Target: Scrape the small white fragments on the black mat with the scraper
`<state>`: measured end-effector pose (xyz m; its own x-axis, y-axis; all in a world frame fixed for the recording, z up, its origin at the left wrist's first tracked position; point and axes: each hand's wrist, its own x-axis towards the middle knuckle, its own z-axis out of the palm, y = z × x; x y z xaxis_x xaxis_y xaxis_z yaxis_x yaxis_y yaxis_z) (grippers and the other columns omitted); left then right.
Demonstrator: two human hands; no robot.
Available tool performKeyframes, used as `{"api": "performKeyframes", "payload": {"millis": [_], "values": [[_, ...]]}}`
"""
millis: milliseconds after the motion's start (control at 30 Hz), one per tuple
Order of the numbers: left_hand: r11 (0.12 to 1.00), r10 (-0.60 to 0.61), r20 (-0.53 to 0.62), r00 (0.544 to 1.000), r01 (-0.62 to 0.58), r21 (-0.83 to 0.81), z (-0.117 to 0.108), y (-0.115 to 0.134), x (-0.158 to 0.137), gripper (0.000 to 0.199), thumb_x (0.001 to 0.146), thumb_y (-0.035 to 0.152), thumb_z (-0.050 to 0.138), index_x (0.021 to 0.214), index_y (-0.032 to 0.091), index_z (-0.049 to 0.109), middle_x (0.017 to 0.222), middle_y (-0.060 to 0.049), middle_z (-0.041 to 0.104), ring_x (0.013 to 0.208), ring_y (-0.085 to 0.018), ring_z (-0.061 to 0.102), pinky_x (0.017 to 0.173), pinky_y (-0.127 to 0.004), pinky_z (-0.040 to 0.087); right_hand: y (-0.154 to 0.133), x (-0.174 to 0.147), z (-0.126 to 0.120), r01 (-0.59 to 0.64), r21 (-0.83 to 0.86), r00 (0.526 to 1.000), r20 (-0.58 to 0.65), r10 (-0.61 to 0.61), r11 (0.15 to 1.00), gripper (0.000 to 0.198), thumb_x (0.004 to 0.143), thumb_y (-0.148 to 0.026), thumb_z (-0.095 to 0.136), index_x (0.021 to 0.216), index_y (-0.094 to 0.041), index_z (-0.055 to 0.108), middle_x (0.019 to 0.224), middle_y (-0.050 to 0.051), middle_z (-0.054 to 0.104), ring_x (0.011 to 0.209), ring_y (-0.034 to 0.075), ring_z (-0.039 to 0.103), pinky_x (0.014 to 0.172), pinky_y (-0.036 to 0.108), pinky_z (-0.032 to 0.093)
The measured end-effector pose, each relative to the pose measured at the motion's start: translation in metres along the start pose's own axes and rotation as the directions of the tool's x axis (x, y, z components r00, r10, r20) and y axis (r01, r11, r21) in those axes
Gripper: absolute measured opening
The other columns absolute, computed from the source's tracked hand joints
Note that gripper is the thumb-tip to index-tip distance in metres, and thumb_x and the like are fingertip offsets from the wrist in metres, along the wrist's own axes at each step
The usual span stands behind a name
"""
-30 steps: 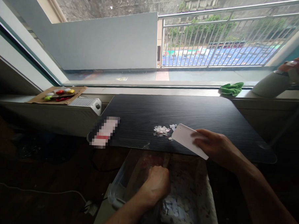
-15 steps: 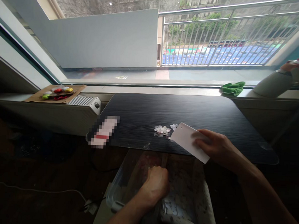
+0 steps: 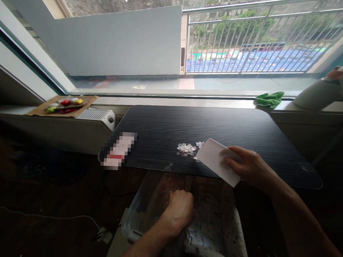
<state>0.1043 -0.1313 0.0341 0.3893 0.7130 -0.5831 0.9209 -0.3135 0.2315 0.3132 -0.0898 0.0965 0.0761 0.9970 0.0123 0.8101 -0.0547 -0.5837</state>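
Observation:
My right hand pinches a flat white card between thumb and fingers. The card has a small hole near its upper corner and is held tilted over the front edge of the dark table. Just left of it lies a small heap of white scraps, with a few more pieces by the card's left edge. My left hand is closed in a fist above a clear plastic bin in front of the table. Whatever its fingers hold, if anything, is hidden.
On the table's left end lies a blurred-out pinkish item. A green cloth and a spray bottle stand on the windowsill. Cardboard with colourful pieces rests by the radiator. A white cable crosses the floor.

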Motion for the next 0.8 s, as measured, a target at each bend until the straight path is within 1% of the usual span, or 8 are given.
{"api": "performKeyframes", "payload": {"millis": [167,300,433,633,733,800], "values": [[1.0,0.001,-0.011,1.0,-0.001,0.01,0.002,0.0,0.001,0.032,0.077,0.013,0.05,0.097,0.008,0.074,0.094,-0.022,0.072,0.096,-0.034,0.068,0.083,-0.042,0.056,0.0,-0.001,0.0,-0.029,-0.008,0.999,-0.041,0.029,1.0,0.026,0.074,-0.031,0.055,0.092,-0.023,0.071,0.071,0.002,0.071,0.059,0.018,0.063,0.052,0.026,0.046],[1.0,0.003,-0.01,1.0,-0.003,0.015,0.001,0.0,0.0,0.032,0.077,0.013,0.049,0.097,0.009,0.074,0.096,-0.021,0.072,0.097,-0.033,0.068,0.084,-0.042,0.055,-0.001,-0.001,0.001,-0.012,0.001,1.0,0.006,0.012,1.0,0.024,0.074,-0.031,0.054,0.09,-0.023,0.071,0.073,0.002,0.072,0.062,0.018,0.064,0.054,0.026,0.046],[1.0,-0.001,-0.017,1.0,0.001,0.012,0.001,0.0,-0.001,0.032,0.077,0.013,0.049,0.097,0.009,0.074,0.095,-0.021,0.072,0.097,-0.033,0.068,0.084,-0.041,0.055,0.0,0.0,-0.001,-0.065,0.006,0.998,-0.017,0.065,0.998,0.026,0.075,-0.033,0.053,0.092,-0.023,0.07,0.072,0.002,0.071,0.06,0.019,0.063,0.054,0.027,0.046],[1.0,-0.004,-0.007,1.0,0.004,0.015,0.0,0.0,0.0,0.031,0.078,0.014,0.049,0.098,0.01,0.074,0.095,-0.02,0.072,0.097,-0.032,0.068,0.085,-0.039,0.055,-0.003,-0.007,-0.003,-0.058,-0.001,0.998,0.031,0.058,0.998,0.026,0.073,-0.031,0.053,0.091,-0.024,0.071,0.073,0.001,0.072,0.062,0.019,0.064,0.054,0.026,0.046],[1.0,-0.007,-0.011,1.0,0.008,0.007,0.0,0.0,0.0,0.033,0.077,0.014,0.049,0.098,0.011,0.073,0.096,-0.02,0.072,0.098,-0.031,0.068,0.086,-0.038,0.054,-0.004,-0.011,-0.002,-0.055,0.029,0.995,0.079,0.053,0.998,0.028,0.074,-0.031,0.052,0.092,-0.022,0.071,0.073,0.001,0.072,0.058,0.016,0.063,0.051,0.024,0.045],[1.0,-0.01,-0.016,1.0,0.01,0.006,0.0,0.0,-0.001,0.033,0.077,0.014,0.049,0.098,0.011,0.073,0.096,-0.02,0.072,0.097,-0.031,0.068,0.085,-0.038,0.054,-0.004,-0.011,-0.002,-0.054,0.03,0.996,0.076,0.052,0.998,0.028,0.074,-0.031,0.053,0.092,-0.021,0.071,0.072,0.0,0.071,0.057,0.016,0.062,0.05,0.023,0.045]]}}
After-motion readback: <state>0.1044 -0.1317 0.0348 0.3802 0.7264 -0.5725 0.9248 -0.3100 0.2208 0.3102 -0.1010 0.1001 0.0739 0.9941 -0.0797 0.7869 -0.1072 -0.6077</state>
